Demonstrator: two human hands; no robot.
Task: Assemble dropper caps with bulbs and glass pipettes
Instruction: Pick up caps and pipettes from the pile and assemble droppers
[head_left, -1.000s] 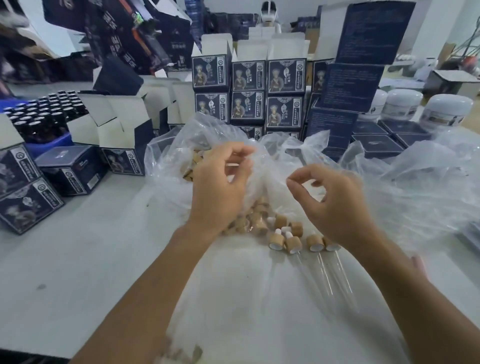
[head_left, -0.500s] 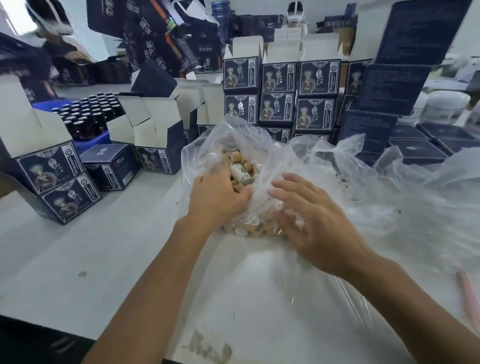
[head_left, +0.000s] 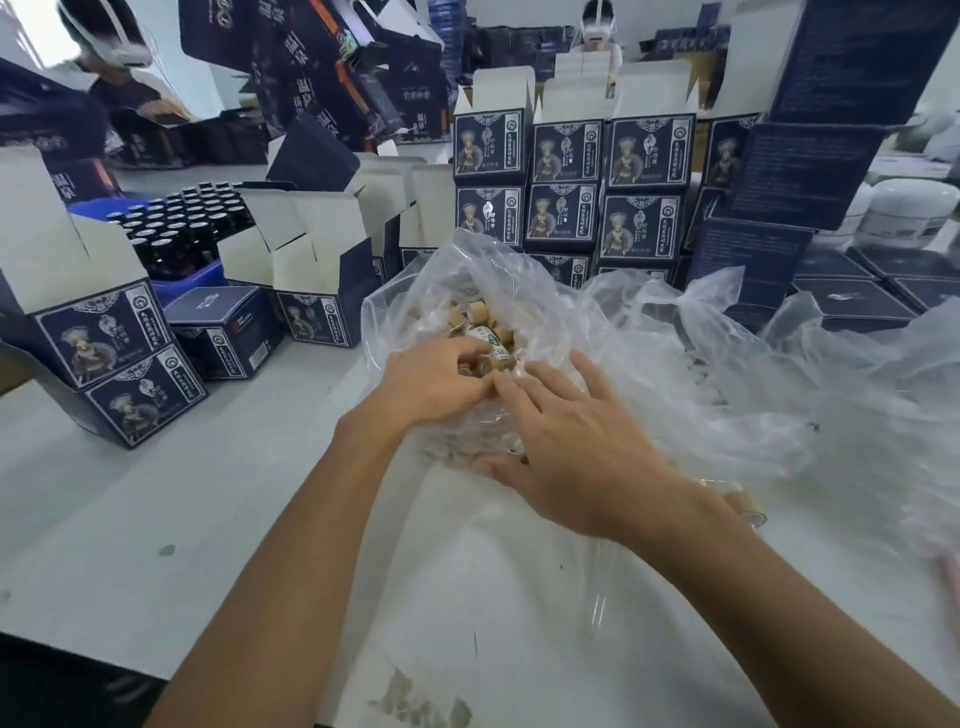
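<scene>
A white table (head_left: 156, 509) fills the lower frame. Stacked dark printed boxes (head_left: 566, 187) occupy the upper centre, with open boxes (head_left: 317, 275) to their left and dark bottles (head_left: 182, 218) in a blue tray at upper left. A clear plastic bag (head_left: 675, 364) spreads across the centre and right. Inside its open mouth lies a pile of tan dropper caps (head_left: 475, 314), with a small labelled bottle (head_left: 491, 345) on top, just above both hands. The left hand (head_left: 431, 382) reaches into the bag, fingers curled among the caps; whether it grips one cannot be determined. The right hand (head_left: 566, 447) lies flat on the plastic film, fingers spread and straight, pressing over caps beneath. One cap (head_left: 748, 506) lies apart at the right, beside the right wrist.
</scene>
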